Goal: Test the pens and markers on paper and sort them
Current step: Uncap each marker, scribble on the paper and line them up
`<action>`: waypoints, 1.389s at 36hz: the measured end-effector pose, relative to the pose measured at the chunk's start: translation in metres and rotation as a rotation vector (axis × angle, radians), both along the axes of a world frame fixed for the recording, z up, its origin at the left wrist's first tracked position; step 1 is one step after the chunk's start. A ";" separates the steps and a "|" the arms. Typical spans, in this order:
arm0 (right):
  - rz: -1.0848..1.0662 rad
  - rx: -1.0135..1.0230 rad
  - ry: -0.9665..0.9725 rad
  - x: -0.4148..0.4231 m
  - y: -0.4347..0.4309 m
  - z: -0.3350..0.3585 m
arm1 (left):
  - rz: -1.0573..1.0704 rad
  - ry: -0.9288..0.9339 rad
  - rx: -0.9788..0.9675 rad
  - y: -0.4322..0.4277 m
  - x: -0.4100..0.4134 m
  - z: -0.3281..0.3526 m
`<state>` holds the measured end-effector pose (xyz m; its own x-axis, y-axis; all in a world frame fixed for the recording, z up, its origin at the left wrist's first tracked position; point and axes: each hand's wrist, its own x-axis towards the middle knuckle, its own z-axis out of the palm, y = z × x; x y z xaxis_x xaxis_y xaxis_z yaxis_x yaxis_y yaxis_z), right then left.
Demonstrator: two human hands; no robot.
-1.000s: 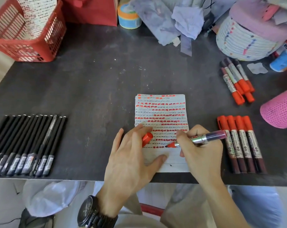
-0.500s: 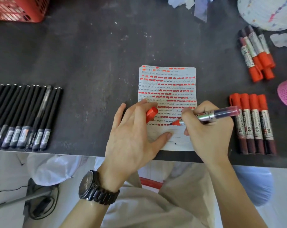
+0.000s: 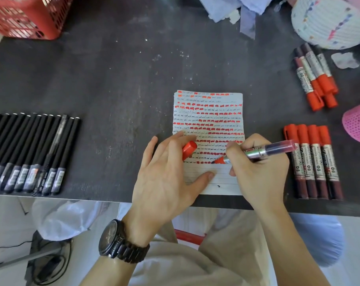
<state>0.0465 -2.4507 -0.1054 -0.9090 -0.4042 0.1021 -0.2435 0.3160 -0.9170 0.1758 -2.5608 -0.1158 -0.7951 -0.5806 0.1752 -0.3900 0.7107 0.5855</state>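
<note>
- I see the right hand (image 3: 259, 172) clamped round the marker (image 3: 267, 150), tip touching the paper (image 3: 208, 112) (mid-table, near edge).
- The left hand (image 3: 164, 178) pinches the red cap (image 3: 189, 150), thumb pressing the paper.

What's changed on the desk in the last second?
Nothing has visibly moved; only the view shifted. The right hand still holds the marker tip on the last red row of the paper; the left hand still holds the cap. The black pens and sorted markers stayed put.
</note>
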 end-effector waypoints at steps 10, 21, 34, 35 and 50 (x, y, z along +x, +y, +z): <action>0.017 -0.026 0.007 -0.001 0.001 -0.001 | -0.004 -0.007 0.012 0.000 0.000 0.001; -0.028 -0.169 -0.045 -0.002 0.006 0.003 | -0.013 -0.029 0.004 -0.001 0.001 0.001; 0.124 -0.415 -0.275 -0.001 0.015 0.014 | 0.008 0.101 0.117 -0.001 0.005 0.004; 0.150 -0.432 -0.290 -0.001 0.016 0.015 | 0.002 0.128 0.143 -0.001 0.006 0.004; 0.186 -0.579 -0.408 0.003 0.040 0.040 | -0.056 0.225 0.286 -0.016 0.009 0.023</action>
<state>0.0499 -2.4102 -0.0650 -0.8417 -0.5397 0.0146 0.1506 -0.2606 -0.9536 0.1846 -2.5764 -0.0924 -0.7872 -0.5878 0.1866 -0.1934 0.5226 0.8304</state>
